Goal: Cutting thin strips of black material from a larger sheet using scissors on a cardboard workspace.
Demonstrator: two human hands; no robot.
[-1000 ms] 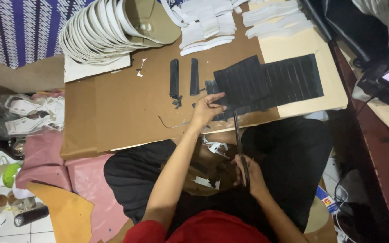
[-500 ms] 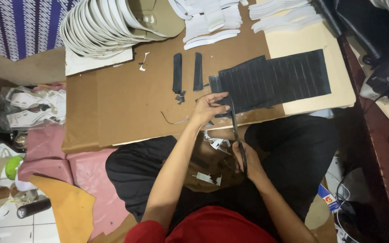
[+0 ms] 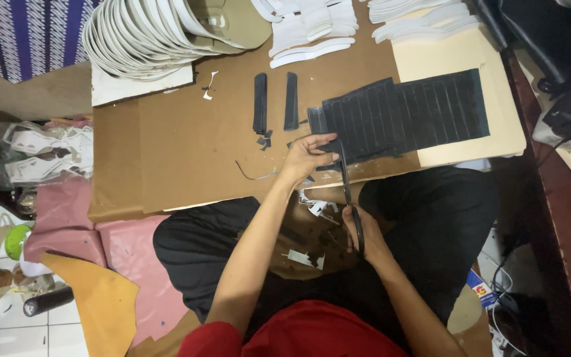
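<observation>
A black sheet (image 3: pixel 404 114) marked in narrow strips lies on the brown board (image 3: pixel 180 145). My left hand (image 3: pixel 306 156) pinches the sheet's near left edge. My right hand (image 3: pixel 359 233) grips long scissors (image 3: pixel 347 192), whose blades point up into the sheet just right of my left fingers. Two cut black strips (image 3: pixel 275 102) lie side by side to the left of the sheet, with small black offcuts below them.
A fanned stack of pale sole-shaped pieces (image 3: pixel 160 33) fills the board's far left. White cut pieces (image 3: pixel 312 26) lie at the far middle and right. Pink and tan sheets (image 3: pixel 100 264) sit at my left. Scraps lie in my lap.
The scissors have advanced a little further into the black sheet. My left hand stays at the sheet's edge.
</observation>
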